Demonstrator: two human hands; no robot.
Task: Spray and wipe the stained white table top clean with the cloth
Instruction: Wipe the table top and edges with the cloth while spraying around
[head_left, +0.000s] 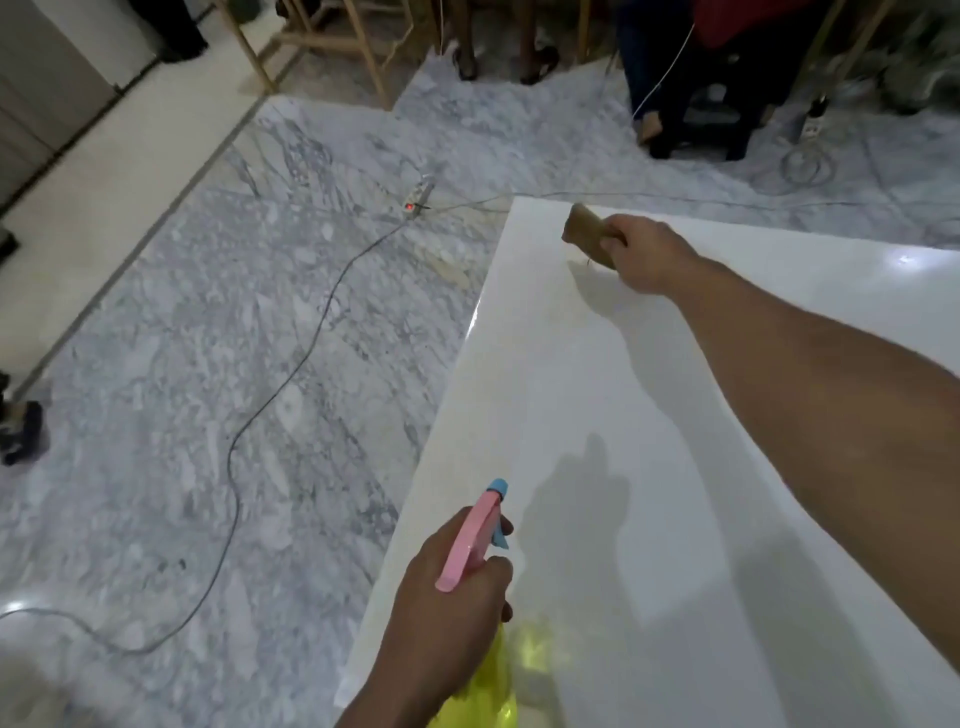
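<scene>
The white table top (675, 467) fills the right half of the head view, glossy, with a faint yellowish film along its left side. My right hand (644, 254) reaches to the far left corner and grips a folded brown cloth (587, 234) pressed against the surface there. Down at the near left edge, my left hand (457, 582) holds a spray bottle (475, 540) with a pink and blue trigger head and a yellow translucent body, nozzle pointing away over the table.
A grey cable (291, 374) snakes over the marble floor to a power strip (418, 195) with a red light. Wooden chair legs (363, 47) and people's legs (524, 52) stand at the far side. The table's left edge (441, 415) drops to the floor.
</scene>
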